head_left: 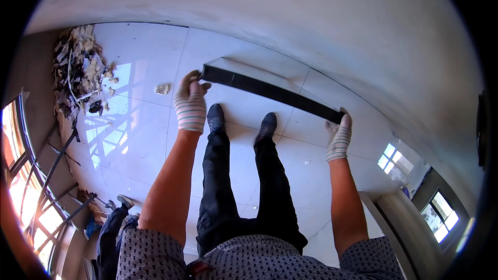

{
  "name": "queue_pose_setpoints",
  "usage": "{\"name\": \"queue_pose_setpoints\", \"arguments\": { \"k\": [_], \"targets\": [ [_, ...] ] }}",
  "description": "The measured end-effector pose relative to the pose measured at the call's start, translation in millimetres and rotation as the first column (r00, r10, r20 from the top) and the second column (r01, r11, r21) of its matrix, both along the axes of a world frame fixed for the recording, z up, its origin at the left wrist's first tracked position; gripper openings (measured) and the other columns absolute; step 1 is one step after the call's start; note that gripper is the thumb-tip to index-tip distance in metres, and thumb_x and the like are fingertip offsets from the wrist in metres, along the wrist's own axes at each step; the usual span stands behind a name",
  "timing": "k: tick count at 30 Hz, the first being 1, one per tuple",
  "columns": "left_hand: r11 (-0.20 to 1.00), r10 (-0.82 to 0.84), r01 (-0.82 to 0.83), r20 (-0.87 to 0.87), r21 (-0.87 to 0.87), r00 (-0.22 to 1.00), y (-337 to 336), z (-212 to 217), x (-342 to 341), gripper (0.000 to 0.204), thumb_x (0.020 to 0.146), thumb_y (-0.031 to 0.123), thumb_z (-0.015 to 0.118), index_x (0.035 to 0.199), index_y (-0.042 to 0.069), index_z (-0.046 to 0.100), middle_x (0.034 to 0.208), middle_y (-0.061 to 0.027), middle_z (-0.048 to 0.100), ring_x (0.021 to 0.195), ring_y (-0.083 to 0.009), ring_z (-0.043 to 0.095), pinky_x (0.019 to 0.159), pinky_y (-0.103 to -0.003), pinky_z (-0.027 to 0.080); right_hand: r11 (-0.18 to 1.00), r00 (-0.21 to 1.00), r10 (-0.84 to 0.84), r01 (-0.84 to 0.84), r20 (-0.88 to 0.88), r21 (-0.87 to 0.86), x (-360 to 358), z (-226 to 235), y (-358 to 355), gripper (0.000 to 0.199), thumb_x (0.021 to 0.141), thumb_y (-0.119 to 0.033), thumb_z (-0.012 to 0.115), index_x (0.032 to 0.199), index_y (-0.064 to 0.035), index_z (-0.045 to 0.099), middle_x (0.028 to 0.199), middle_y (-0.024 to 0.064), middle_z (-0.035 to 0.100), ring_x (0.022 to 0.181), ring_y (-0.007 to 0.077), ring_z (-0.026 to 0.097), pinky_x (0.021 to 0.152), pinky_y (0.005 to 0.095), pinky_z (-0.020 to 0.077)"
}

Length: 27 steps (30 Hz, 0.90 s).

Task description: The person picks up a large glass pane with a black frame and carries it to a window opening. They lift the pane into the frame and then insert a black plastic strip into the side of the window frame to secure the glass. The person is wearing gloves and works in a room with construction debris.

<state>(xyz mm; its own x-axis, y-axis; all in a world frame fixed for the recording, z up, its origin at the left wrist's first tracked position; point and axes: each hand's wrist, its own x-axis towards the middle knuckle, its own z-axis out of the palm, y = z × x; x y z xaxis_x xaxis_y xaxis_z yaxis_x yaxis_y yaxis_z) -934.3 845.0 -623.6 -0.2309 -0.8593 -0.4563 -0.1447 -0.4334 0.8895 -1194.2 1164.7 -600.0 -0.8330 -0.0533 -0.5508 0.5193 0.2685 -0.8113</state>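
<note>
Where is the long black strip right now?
Head view, centre: the black strip spans between left hand and right hand, above the shoes, near the wall.

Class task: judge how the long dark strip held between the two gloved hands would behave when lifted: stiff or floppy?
The dark strip spans straight between left hand and right hand without sagging, so it is probably stiff. It looks thin and narrow, so likely light for its length.

I see a glossy pale tiled floor [145, 119] patched with sunlight, a plain grey wall [311, 26] ahead, a rubble heap [78, 72] far left, windows [31, 176] at both sides.
</note>
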Motion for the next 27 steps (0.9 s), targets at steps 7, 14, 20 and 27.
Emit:
{"name": "queue_pose_setpoints", "arguments": {
  "k": [7,14,20,27],
  "targets": [
    [0.848,0.310,-0.319,0.092,0.423,0.946,51.2,-3.5,40.4,0.060,0.101,0.049,0.051,0.142,0.004,0.047,0.137,-0.0203,0.056,0.118,-0.0357,0.063,0.093,-0.050,0.056,0.973,0.992,-0.111,0.095,0.066,0.212,36.5,6.2,11.1,0.037,0.092,-0.034,0.067,0.123,-0.0163,0.057,0.122,0.0071,0.058,0.107,0.0234,0.059,0.086,0.0413,0.0533],
    [0.763,0.431,-0.242,-0.192,0.599,0.882,81.6,27.4,43.6,0.081,0.096,0.074,0.041,0.142,0.008,0.048,0.146,-0.0213,0.049,0.131,-0.0403,0.052,0.101,-0.058,0.048,0.975,0.923,-0.159,0.090,0.352,0.204,64.3,-1.6,51.5,0.044,0.092,-0.024,0.068,0.131,-0.0064,0.058,0.126,0.0105,0.057,0.124,0.0274,0.048,0.100,0.0577,0.0462],
    [0.784,0.368,-0.224,-0.143,0.580,0.919,92.2,27.5,61.2,0.085,0.092,0.074,0.051,0.142,0.006,0.047,0.146,-0.0256,0.048,0.133,-0.0442,0.050,0.098,-0.055,0.050,0.987,0.785,-0.155,0.146,0.599,0.063,69.6,-1.1,64.3,0.030,0.094,-0.019,0.066,0.119,-0.0036,0.062,0.113,0.0141,0.062,0.109,0.0290,0.063,0.095,0.0531,0.0564],
    [0.765,0.413,-0.303,-0.072,0.569,0.908,107.8,24.3,71.5,0.090,0.091,0.076,0.052,0.143,0.003,0.044,0.146,-0.0298,0.046,0.132,-0.0467,0.050,0.100,-0.056,0.049,0.943,0.638,0.005,-0.260,0.770,0.208,64.3,-0.8,61.2,0.039,0.095,-0.030,0.072,0.122,-0.0051,0.059,0.105,0.0090,0.066,0.101,0.0196,0.066,0.077,0.0450,0.0617]
  ]
}}
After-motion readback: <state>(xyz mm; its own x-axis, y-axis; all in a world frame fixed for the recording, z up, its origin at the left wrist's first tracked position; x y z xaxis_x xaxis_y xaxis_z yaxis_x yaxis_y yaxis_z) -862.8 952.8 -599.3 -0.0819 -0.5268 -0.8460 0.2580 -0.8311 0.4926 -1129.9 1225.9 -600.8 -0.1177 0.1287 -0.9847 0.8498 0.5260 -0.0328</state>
